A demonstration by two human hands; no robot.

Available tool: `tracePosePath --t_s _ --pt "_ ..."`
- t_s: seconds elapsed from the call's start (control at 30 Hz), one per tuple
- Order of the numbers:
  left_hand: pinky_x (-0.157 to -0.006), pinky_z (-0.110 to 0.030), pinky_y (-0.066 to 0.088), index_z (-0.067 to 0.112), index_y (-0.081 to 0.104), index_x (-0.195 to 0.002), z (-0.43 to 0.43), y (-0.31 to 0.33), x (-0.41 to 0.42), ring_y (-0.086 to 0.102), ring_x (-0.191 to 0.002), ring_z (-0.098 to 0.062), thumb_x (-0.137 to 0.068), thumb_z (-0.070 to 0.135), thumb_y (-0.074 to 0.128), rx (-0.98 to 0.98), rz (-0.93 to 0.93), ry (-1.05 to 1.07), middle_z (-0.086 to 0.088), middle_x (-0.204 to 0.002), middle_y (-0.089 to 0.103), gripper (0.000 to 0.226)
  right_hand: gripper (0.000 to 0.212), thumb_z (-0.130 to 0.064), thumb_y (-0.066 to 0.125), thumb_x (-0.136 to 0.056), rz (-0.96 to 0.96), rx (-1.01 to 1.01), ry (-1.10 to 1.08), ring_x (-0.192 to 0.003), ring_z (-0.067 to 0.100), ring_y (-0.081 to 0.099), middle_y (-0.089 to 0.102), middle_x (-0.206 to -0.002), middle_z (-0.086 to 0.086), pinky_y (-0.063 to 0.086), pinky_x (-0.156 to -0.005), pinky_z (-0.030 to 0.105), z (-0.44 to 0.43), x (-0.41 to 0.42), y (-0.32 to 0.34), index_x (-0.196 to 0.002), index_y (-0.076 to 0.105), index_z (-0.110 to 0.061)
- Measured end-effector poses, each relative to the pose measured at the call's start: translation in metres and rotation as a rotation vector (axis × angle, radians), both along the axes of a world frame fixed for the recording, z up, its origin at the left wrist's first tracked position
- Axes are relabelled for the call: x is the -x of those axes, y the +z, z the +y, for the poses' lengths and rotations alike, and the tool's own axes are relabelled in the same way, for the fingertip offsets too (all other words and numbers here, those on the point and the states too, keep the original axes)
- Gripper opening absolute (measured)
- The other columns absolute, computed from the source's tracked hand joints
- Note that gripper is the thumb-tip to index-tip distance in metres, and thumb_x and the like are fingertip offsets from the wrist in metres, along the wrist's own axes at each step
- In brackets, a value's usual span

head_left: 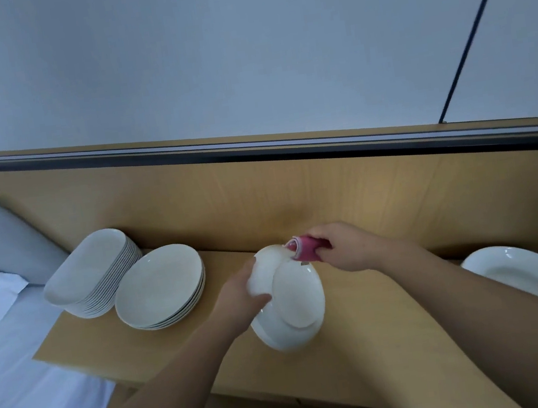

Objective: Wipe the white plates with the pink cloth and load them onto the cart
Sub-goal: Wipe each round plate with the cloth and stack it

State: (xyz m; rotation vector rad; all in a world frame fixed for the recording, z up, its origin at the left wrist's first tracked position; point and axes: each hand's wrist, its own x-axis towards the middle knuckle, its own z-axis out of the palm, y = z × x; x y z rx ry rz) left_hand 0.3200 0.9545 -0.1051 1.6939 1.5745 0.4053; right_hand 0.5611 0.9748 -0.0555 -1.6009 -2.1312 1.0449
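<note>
Left hand (pixel 243 293) grips white plate (pixel 297 307) by rim, tilted above bench (pixel 382 329). Right hand (pixel 344 247) clutches pink cloth (pixel 304 250) against top rim. Plate likely stiff, slick, breakable: hold by rim.

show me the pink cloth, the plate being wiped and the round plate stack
pink cloth (pixel 303 249): head view, on its folded pink middle.
plate being wiped (pixel 296 298): head view, on the flat middle of the face turned to the camera.
round plate stack (pixel 159 283): head view, on the top plate's centre.
</note>
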Motion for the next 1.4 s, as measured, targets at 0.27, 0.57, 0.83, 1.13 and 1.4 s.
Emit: tracePosePath --t_s 0.27,0.57,0.83,1.13,1.4 --pt "-0.089 -0.021 0.036 0.016 0.037 -0.144 0.007 -0.027 0.035 0.048 -0.122 -0.022 -0.083 0.024 0.073 0.098 -0.066 -0.026 -0.006 -0.137 0.051 0.072 0.029 -0.005 0.041 -0.095 -0.058 0.178 -0.015 -0.083 0.0 0.06 0.057 -0.092 -0.024 0.05 -0.064 0.015 0.039 0.068 -0.024 -0.099 0.051 -0.031" --pt "-0.106 -0.036 0.042 0.02 0.041 -0.141 0.015 -0.049 0.054 0.049 -0.124 -0.02 -0.081 0.037 0.074 0.168 -0.048 -0.074 -0.001 -0.135 0.052 0.07 0.029 -0.025 0.044 -0.096 -0.356 0.071 -0.062 -0.091 0.022 0.06 0.06 -0.117 0.008 0.051 -0.081 0.038 0.045 0.091 -0.091 -0.125 0.045 -0.024" --pt "-0.102 -0.036 0.046 0.025 0.045 -0.14 0.018 -0.05 0.049 0.049 -0.119 -0.019 -0.083 0.032 0.071 0.173 -0.028 -0.105 -0.001 -0.13 0.053 0.063 0.043 -0.033 0.059 -0.089 -0.451 0.005 0.051 -0.106 0.024 0.047 0.044 -0.119 0.004 0.047 -0.087 0.037 0.037 0.09 -0.111 -0.128 0.047 -0.02" --pt "-0.101 -0.034 0.047 0.028 0.049 -0.139 0.017 -0.057 0.044 0.051 -0.112 -0.02 -0.081 0.034 0.073 0.195 0.059 -0.08 -0.001 -0.128 0.05 0.063 0.04 -0.002 0.051 -0.086 -0.341 -0.225 0.211 -0.096 0.015 0.053 0.058 -0.105 -0.009 0.046 -0.08 0.032 0.06 0.102 -0.11 -0.115 0.059 -0.027" --pt "-0.104 -0.039 0.045 0.029 0.046 -0.141 0.017 -0.067 0.049 0.048 -0.116 -0.021 -0.08 0.033 0.076 0.25 0.011 -0.02 0.0 -0.128 0.049 0.068 0.036 0.0 0.045 -0.092 -0.278 -0.033 0.173 -0.095 0.014 0.054 0.052 -0.103 -0.009 0.049 -0.08 0.033 0.065 0.082 -0.122 -0.114 0.061 -0.023"
